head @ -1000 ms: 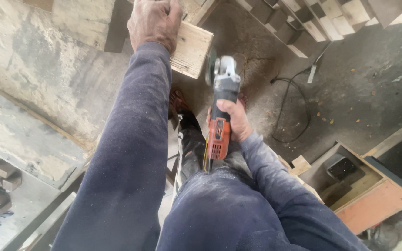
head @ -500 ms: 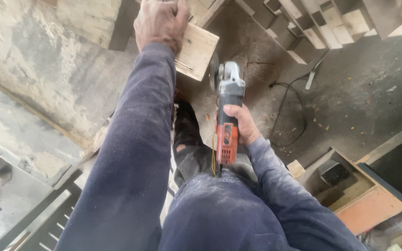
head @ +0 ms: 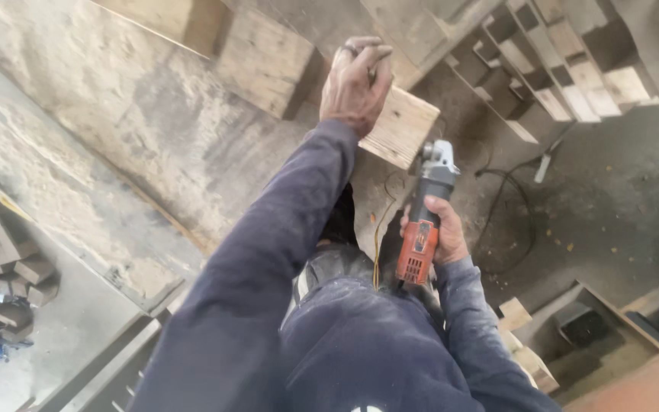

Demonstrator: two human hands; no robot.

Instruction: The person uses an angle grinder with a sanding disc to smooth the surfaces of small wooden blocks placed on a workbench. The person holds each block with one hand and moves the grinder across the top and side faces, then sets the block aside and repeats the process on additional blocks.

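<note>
My left hand (head: pixel 355 82) reaches forward and grips a pale wooden block (head: pixel 400 127) by its top edge, holding it over the edge of a worn workbench (head: pixel 116 130). My right hand (head: pixel 442 229) is wrapped around the body of a red and grey angle grinder (head: pixel 425 215), whose head points up toward the block's right side. The grinder's head sits just beside the block; I cannot tell if they touch. Both arms wear dark blue sleeves dusted with sawdust.
A black cable (head: pixel 509 200) trails across the dusty concrete floor. Stacked wooden pieces (head: pixel 558 69) lie at the upper right. A wooden box frame (head: pixel 596 336) sits at the lower right. Small wood offcuts (head: pixel 9 267) are piled at the left.
The view has shifted, so block, hands and grinder sit further right and lower in the frame. My grip on both is unchanged.
</note>
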